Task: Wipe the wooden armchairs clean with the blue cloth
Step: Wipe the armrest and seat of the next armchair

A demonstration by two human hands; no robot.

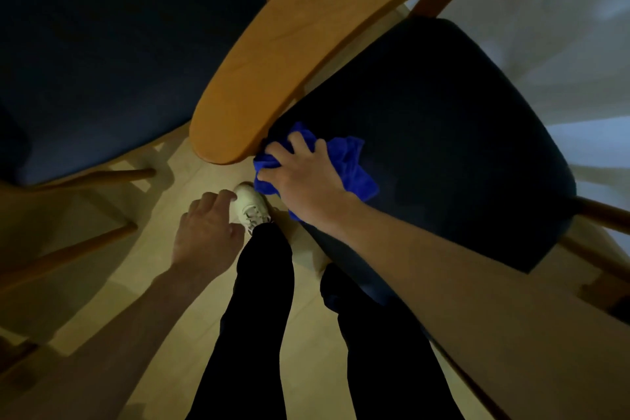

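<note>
Dim all over, like a room at night. Brightest at the top right, where the pale floor (552,44) glows white and washed out. Warm yellow on the wooden armrest (289,54), with a soft shine along its top. Very dark on the two seat cushions (443,133), almost black, no cloth detail to see. Long fuzzy shadows on the floor at the left, under the chair legs (78,249). Bent and stretched at the edges, so straight wood looks curved. Soft and a bit grainy everywhere, mushy at the bottom corners. Only the blue cloth (354,167) strong in colour.
</note>
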